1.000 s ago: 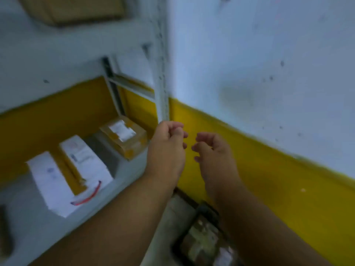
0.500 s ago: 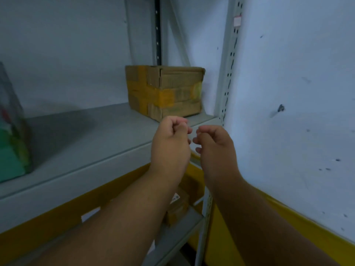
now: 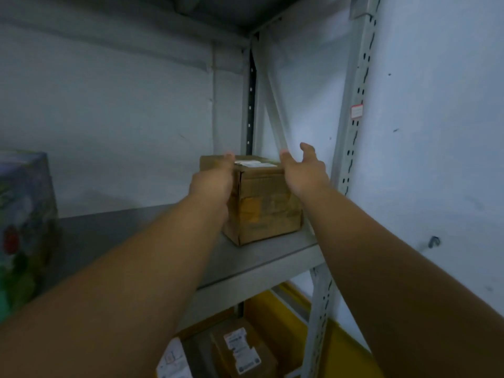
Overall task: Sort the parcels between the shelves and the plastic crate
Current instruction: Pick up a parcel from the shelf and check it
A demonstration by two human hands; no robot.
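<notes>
A brown cardboard parcel (image 3: 268, 205) with yellow tape and a white label on top stands at the right end of a grey metal shelf (image 3: 261, 271). My left hand (image 3: 215, 178) lies against the parcel's left side, fingers reaching up to its top edge. My right hand (image 3: 302, 167) hovers at the parcel's upper right corner with fingers spread; whether it touches the box is unclear. The plastic crate is out of view.
A colourful printed box (image 3: 24, 214) stands at the shelf's left edge. On the lower shelf lie a brown labelled parcel (image 3: 242, 347) and a white one (image 3: 173, 361). A perforated grey upright (image 3: 351, 148) runs right beside the parcel, with the white and yellow wall beyond.
The view rose from the lower shelf to the upper one. Both hands, loosely curled together before, have opened and reached forward to either side of the brown parcel.
</notes>
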